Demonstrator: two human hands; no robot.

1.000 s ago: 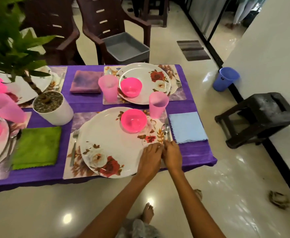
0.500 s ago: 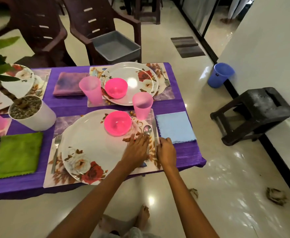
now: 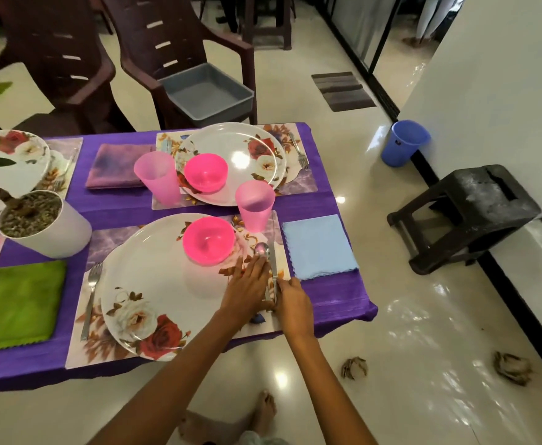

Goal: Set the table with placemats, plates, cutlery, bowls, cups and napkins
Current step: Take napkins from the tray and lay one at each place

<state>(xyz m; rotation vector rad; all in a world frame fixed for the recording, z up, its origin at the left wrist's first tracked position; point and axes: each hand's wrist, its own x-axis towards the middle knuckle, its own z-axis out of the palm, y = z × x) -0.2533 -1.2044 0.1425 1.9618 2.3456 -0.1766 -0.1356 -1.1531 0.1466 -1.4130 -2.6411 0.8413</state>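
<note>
Head view: nearest place setting, cutlery being squared beside the plate [image 3: 154,284].
Left hand [image 3: 247,289] lies flat, fingers straight, on the spoon [image 3: 262,250]; right hand [image 3: 292,298] pinches the knife [image 3: 273,268] by its handle. Both look light, stiff, slippery steel; best held mid-handle.

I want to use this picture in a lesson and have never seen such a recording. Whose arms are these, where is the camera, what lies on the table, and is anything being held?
There is no machine here: a person wears a wide-angle camera on the head, looking down at both arms. The left hand lies with straight fingers on the spoon and the rim of the near plate. The right hand is at the knife beside it; I cannot tell whether it grips it. On the purple table also lie a pink bowl, a pink cup, a blue napkin and a fork.
</note>
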